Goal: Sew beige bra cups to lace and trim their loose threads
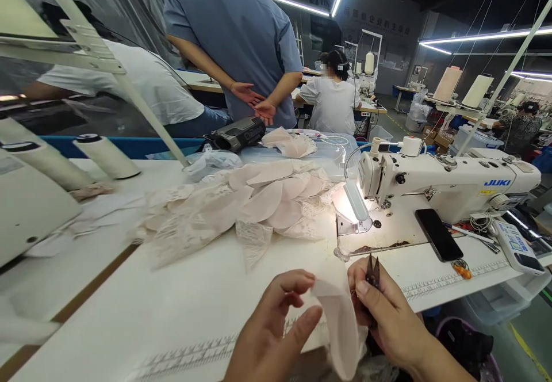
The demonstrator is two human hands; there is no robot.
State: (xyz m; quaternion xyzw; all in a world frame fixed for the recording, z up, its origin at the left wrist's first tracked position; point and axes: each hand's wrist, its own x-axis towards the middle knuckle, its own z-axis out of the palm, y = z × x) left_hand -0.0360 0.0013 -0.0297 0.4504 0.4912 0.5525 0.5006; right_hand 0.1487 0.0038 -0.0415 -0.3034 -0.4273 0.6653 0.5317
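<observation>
A pale pink, curved fabric piece (340,324), like a bra cup, hangs between my two hands at the table's front edge. My right hand (388,319) is closed around dark thread snips (372,272), blades pointing up. It is against the fabric's right edge; whether its fingers also pinch the cloth is hidden. My left hand (280,324) is at the fabric's left edge, thumb and forefinger apart, a fingertip close to or touching the cloth. Beyond my hands lies a heap of pale pink cups and cream lace (259,203).
A white JUKI sewing machine (444,175) with a lit lamp stands at right. Near it lie a black phone (439,234) and a white control box (517,247). Thread cones (107,156) stand at left. A person in a blue shirt (241,48) stands beyond the table.
</observation>
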